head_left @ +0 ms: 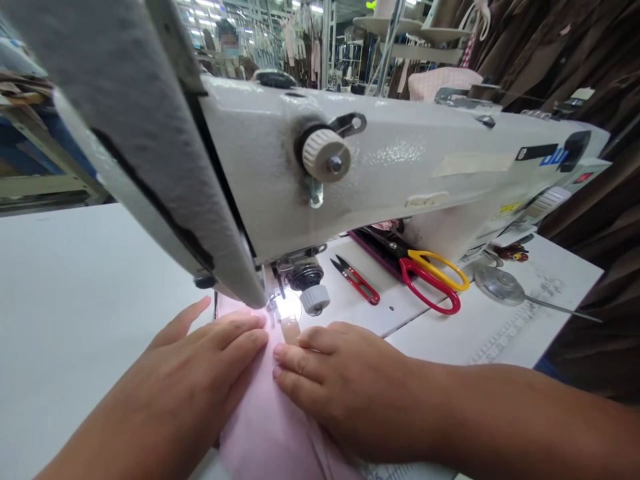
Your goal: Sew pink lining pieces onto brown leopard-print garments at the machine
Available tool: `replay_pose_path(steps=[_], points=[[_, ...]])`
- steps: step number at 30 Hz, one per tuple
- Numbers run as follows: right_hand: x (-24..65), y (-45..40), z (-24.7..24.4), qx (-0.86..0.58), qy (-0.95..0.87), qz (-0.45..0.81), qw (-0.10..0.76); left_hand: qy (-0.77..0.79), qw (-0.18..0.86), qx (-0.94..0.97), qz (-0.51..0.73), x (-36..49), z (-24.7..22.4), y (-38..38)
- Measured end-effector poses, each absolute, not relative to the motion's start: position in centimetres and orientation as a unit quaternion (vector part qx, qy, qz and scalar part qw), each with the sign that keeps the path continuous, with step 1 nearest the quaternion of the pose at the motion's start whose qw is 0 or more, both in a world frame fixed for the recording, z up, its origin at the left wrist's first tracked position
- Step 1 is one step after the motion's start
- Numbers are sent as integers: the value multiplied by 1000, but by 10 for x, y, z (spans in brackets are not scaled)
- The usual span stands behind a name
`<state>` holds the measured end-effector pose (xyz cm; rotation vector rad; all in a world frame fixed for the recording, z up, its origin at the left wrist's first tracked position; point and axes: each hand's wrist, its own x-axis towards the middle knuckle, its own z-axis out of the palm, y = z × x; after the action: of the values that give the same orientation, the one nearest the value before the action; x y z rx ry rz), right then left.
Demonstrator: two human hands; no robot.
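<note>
Pink fabric (273,427) runs from the bottom edge up to the lit needle area of a white sewing machine (390,153). My left hand (200,373) lies on the fabric's left side, fingers spread and pressing flat, its fingertips just short of the needle area. On the right side, my right hand (345,380) rests on the fabric with fingers bent and close together, their tips on the cloth beside a small tan piece (291,330). Whether the right fingers pinch the cloth cannot be made out.
Right of the needle lie red thread snips (356,280) and scissors with red and yellow handles (433,280). A round metal piece with a rod (500,285) lies farther right. Dark garments (595,167) hang at the right; a person (229,50) is in the background.
</note>
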<state>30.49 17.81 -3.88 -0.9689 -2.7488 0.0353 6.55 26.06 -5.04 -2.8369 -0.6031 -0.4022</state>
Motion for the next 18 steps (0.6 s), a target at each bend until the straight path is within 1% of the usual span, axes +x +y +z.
replay_pose_path(steps=[4, 8, 10, 13, 15, 18], points=[[305, 184, -43, -328, -935, 26, 128, -219, 113, -961, -129, 61, -54, 265], [311, 186, -37, -320, -933, 66, 154, -232, 117, -952, -161, 61, -57, 266], [315, 178, -27, -332, -927, 90, 148, -240, 108, -949, -173, 62, -54, 264], [318, 157, -16, -340, -926, 113, 117, -269, 74, -942, -185, 59, -44, 253], [316, 143, -17, -309, -941, 90, 103, -277, 44, -942, -184, 57, -39, 237], [309, 129, -27, -256, -960, 26, 108, -202, 8, -965, -167, 60, -38, 205]])
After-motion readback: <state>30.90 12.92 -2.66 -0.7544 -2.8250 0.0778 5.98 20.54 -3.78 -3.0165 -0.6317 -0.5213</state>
